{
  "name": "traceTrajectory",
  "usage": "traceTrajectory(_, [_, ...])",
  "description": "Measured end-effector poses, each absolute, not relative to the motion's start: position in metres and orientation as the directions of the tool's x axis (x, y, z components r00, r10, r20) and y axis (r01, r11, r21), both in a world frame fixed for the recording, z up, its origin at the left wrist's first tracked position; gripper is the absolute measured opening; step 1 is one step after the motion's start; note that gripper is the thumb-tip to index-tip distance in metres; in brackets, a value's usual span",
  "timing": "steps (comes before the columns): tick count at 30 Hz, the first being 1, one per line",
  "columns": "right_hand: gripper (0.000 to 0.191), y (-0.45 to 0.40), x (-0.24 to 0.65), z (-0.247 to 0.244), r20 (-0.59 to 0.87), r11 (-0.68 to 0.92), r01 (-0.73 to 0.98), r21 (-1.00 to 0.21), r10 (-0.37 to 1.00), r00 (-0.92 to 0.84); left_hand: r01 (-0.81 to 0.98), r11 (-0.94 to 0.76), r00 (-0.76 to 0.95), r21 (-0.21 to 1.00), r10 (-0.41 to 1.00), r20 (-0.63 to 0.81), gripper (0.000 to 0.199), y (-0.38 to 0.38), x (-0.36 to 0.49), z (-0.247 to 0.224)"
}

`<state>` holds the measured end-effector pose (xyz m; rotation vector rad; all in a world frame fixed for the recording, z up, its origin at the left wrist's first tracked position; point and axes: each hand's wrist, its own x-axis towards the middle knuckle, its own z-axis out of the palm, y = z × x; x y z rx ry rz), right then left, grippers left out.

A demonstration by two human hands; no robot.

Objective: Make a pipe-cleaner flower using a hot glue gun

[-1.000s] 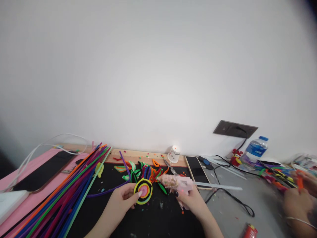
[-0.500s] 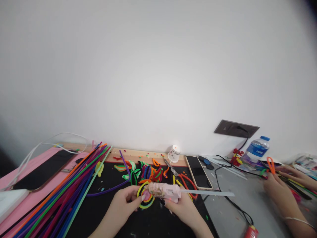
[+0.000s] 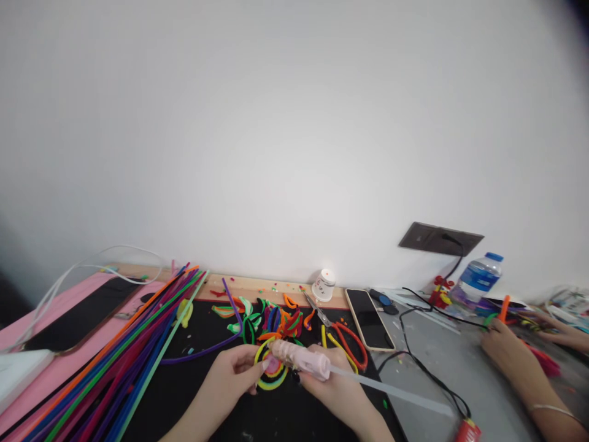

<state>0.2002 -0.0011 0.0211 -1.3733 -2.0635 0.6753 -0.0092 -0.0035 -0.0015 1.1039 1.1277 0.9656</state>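
Largest first: the table (image 3: 427, 368), which bore a black mat (image 3: 294, 423) in front of us, presumably to spare its surface from glue and scraps. Next, a long bundle of pipe cleaners (image 3: 115, 362) lay slanting at the left; we judged that this kept stock within reach and the middle free. A heap of bent coloured loops (image 3: 276, 322) sat at the mat's far side, just beyond our hands.

Our right hand (image 3: 338, 387) gripped a pink glue gun (image 3: 301, 360), its fingers apparently closed about the handle, though mostly hidden. A pale glue stick (image 3: 391, 391) jutted from the gun's rear toward the right, away from the work. Scissors (image 3: 326, 320) lay beyond that hand, handles toward us, probably for easy pick-up.

Our left hand (image 3: 234, 368) held a coiled disc (image 3: 275, 373) over the mat in a narrow pinch, thumb on its face, likely to steady it while leaving the rim exposed. The nozzle overlapped the disc's upper part; we could not tell whether they touched. Smallest noted: one blue scrap (image 3: 191, 351) on the mat.
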Motion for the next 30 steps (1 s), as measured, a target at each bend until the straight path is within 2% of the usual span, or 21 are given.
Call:
traceTrajectory(7, [0.011,-0.003,0.2,0.03,0.18,0.398,0.673,-0.623,0.911,-0.372,-0.023,0.192,0.162,0.981,0.969,-0.186,0.037,-0.002,-0.009,-0.003])
traceTrajectory(18, [0.012,-0.004,0.206,0.037,0.145,0.368,0.732,-0.573,0.925,-0.351,-0.037,0.196,0.143,0.98,0.972,-0.189,0.034,-0.001,-0.011,-0.011])
traceTrajectory(25, [0.014,-0.002,0.208,0.042,0.208,0.35,0.656,-0.669,0.935,-0.287,-0.049,0.204,0.137,0.978,0.971,-0.195,0.035,-0.001,-0.012,-0.008])
traceTrajectory(30, [0.019,-0.002,0.206,0.035,0.166,0.317,0.589,-0.744,0.94,-0.297,-0.013,0.195,0.141,0.981,0.971,-0.192,0.036,-0.003,-0.01,-0.003])
